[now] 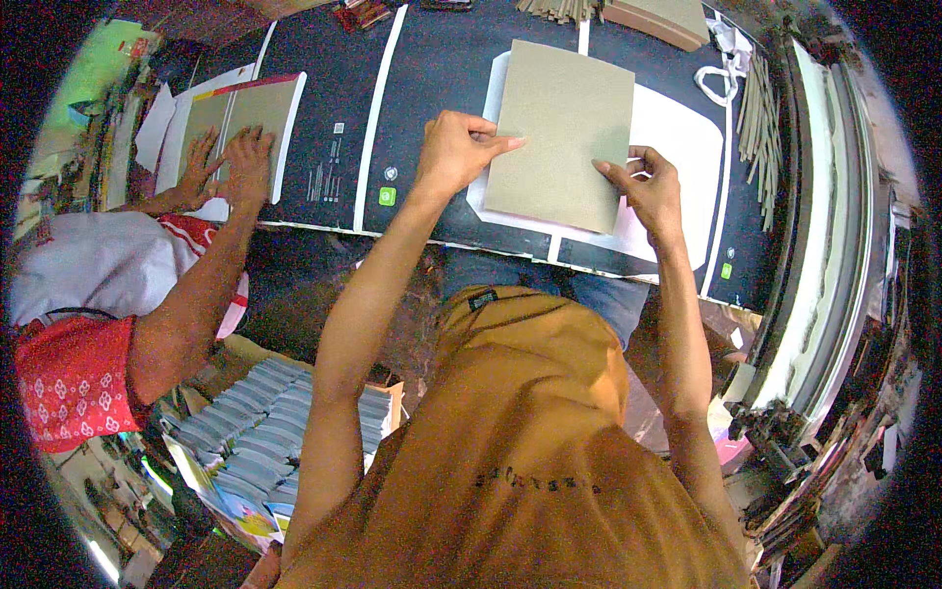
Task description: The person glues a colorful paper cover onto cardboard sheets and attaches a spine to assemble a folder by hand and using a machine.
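Note:
A flat grey-brown cardboard sheet (564, 133) lies tilted over white sheets on the black-covered table. My left hand (454, 149) grips its left edge, the thumb lying on top. At the right edge, my right hand (650, 191) pinches the board between thumb and fingers; its fingertips are partly behind the edge. Under the board, a white paper sheet (677, 133) with rounded corners sticks out to the right. Another pale sheet's edge (476, 196) shows along the board's left side.
At left, a co-worker's hands (245, 162) press on a board-lined cover (291, 118). Grey-brown strips (760, 128) and a white looped band (716, 86) lie at the table's right. Boards (657, 22) are stacked at the back. Grey bundles (265, 432) fill a box at lower left.

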Demonstrator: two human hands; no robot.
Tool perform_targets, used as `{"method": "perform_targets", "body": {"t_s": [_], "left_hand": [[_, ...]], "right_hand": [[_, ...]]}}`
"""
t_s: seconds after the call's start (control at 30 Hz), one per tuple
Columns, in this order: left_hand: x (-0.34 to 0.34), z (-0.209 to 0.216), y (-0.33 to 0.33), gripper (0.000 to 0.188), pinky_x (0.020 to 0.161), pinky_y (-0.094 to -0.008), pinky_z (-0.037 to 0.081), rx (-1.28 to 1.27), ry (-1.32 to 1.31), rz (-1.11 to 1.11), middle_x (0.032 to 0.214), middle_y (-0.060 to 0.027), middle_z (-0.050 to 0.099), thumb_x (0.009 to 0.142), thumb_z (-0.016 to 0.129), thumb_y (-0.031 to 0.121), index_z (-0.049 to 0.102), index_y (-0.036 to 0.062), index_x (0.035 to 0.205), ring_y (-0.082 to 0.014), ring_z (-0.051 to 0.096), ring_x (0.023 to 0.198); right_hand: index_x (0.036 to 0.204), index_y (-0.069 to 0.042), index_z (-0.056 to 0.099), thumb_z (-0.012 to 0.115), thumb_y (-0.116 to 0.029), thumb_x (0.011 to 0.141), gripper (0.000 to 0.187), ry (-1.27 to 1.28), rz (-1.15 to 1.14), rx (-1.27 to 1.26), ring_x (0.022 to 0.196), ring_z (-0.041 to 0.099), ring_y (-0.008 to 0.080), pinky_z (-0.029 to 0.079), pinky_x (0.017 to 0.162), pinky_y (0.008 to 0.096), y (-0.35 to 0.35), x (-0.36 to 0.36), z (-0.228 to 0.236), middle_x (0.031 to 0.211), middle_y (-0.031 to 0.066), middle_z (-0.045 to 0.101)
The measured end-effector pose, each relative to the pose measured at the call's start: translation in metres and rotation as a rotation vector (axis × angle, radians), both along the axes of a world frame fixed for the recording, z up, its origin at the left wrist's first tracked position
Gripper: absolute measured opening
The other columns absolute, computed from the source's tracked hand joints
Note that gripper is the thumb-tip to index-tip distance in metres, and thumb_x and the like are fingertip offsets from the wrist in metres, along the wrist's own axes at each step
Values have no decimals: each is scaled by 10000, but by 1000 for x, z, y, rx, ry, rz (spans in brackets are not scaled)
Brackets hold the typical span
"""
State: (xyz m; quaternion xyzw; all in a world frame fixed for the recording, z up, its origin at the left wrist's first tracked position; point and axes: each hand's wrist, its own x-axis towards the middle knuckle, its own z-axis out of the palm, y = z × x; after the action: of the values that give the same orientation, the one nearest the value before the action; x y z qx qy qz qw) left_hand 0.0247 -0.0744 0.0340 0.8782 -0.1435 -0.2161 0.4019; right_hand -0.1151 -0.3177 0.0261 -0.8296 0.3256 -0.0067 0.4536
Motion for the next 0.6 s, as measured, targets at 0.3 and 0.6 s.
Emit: {"method": "perform_targets", "body": {"t_s": [0.3, 0.6], "left_hand": [[-1, -23, 7, 579, 816, -377, 596, 148, -61, 0, 941, -158, 778, 706, 889, 513, 794, 35, 1019, -278, 766, 854], [-1, -27, 2, 519, 755, -364, 597, 259, -121, -17, 900, -137, 783, 730, 877, 481, 800, 51, 1011, -259, 769, 795]], "right_hand": [[1039, 33, 735, 898, -383, 726, 546, 13, 57, -181, 707, 731, 256, 583, 674, 378, 11, 5, -14, 798, 159, 731], [1187, 70, 662, 903, -299, 703, 655, 43, 155, -268, 823, 750, 330, 596, 777, 419, 6, 8, -12, 890, 209, 745]]}}
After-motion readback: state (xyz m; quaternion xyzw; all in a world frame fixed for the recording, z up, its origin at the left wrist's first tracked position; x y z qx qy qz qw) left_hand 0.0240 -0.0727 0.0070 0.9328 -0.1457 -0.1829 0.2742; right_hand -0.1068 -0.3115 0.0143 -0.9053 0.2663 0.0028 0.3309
